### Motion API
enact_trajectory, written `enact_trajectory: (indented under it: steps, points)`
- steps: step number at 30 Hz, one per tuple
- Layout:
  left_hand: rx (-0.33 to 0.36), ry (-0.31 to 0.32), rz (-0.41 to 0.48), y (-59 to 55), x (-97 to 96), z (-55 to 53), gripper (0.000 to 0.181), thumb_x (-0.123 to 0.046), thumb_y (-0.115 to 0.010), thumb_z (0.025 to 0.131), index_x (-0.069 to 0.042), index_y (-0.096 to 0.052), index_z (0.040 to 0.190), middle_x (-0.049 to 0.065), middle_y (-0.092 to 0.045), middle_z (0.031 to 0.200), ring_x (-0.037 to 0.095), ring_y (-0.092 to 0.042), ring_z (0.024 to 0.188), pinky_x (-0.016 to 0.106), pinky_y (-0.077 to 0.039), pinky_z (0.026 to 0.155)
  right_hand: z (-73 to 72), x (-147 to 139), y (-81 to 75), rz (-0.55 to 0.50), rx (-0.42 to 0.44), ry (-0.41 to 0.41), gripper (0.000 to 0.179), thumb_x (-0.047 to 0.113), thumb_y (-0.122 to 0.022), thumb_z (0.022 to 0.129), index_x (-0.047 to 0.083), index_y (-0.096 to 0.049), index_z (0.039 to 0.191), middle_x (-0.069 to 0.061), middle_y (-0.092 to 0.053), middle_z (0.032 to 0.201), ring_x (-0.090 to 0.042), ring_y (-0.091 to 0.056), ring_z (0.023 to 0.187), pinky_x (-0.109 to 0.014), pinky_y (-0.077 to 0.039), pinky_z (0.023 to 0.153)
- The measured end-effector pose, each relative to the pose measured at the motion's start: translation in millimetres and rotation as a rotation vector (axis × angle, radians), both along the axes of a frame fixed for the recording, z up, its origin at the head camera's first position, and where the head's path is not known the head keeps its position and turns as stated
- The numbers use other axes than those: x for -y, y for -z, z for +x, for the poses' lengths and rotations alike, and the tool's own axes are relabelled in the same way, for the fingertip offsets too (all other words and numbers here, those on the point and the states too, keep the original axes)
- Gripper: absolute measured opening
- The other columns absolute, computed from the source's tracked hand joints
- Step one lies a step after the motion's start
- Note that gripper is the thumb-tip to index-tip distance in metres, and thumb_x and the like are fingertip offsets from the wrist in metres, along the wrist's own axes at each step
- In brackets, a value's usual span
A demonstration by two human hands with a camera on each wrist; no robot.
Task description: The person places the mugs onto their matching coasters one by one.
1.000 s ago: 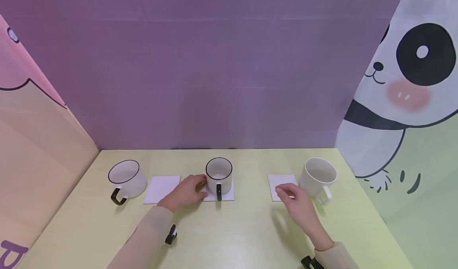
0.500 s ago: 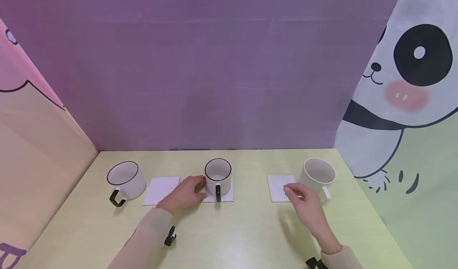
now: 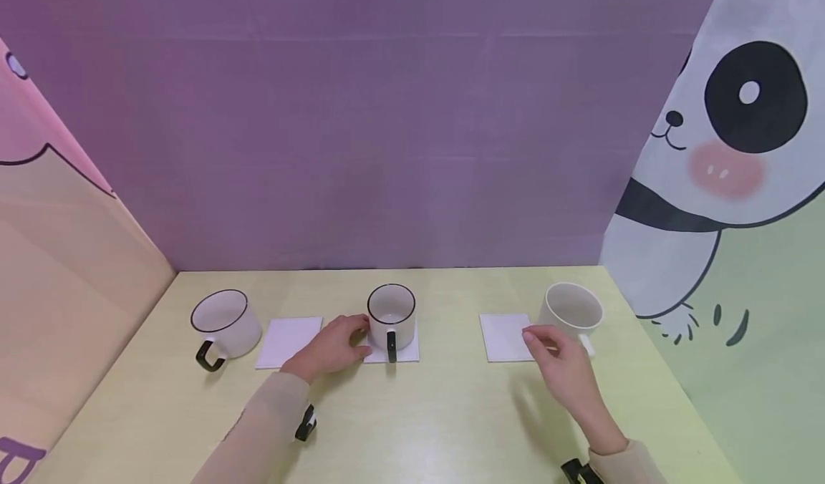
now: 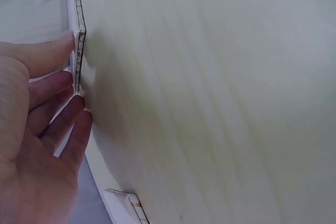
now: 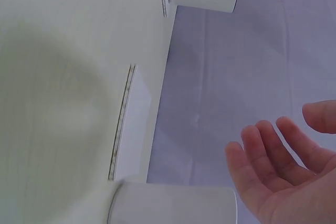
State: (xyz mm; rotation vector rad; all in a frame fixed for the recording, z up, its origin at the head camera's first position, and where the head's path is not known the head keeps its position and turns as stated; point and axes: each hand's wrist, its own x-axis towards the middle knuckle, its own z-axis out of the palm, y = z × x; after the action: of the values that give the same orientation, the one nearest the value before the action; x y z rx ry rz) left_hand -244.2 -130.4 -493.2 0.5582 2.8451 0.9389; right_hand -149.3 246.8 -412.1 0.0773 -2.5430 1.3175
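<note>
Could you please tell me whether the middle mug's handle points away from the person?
No, the head view shows the black handle of the middle mug on its near side, toward the person.

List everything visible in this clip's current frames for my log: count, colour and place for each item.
Black-rimmed mugs: two, white with black handles, one at the table's left, one on the middle pad
Plain mug: one, white, beside the right pad
Square pads: three, white, in a row
Table: one, pale wood, under everything
Backdrop: one, purple, behind the table
Side panels: two, pink and peach left, panda print on green right
Wrist devices: two, mainly black, one per wrist
Sleeves: two, beige, on the forearms
Hands: two, bare; left hand at the middle pad's left edge, right hand near the plain mug, holding nothing
</note>
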Motion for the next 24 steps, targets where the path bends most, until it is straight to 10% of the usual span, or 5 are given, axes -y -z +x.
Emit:
enact_trajectory:
  steps: [10, 24]
  points:
    - [0.001, -0.012, -0.009, 0.1, -0.4, 0.4, 0.044, -0.013, -0.077, 0.09, -0.005, -0.065, 0.132, 0.009, -0.064, 0.134, 0.033, -0.055, 0.126, 0.051, -0.039, 0.113, 1.7, -14, -7.0, 0.001, -0.005, 0.053, 0.022, 0.015, -0.065, 0.1, -0.001, -0.073, 0.113, -0.015, -0.073, 0.11, -0.005, -0.065, 0.093, -0.021, -0.052, 0.078]
    - [0.004, -0.016, 0.0, -0.1, -0.4, 1.4, 0.046, -0.013, -0.077, 0.089, -0.003, -0.064, 0.132, 0.012, -0.063, 0.136, 0.035, -0.054, 0.128, 0.051, -0.038, 0.113, 5.1, -22, -8.3, 0.054, -0.13, 0.105, 0.019, 0.01, -0.067, 0.098, -0.002, -0.073, 0.11, -0.019, -0.072, 0.109, -0.008, -0.066, 0.09, -0.009, -0.048, 0.074]
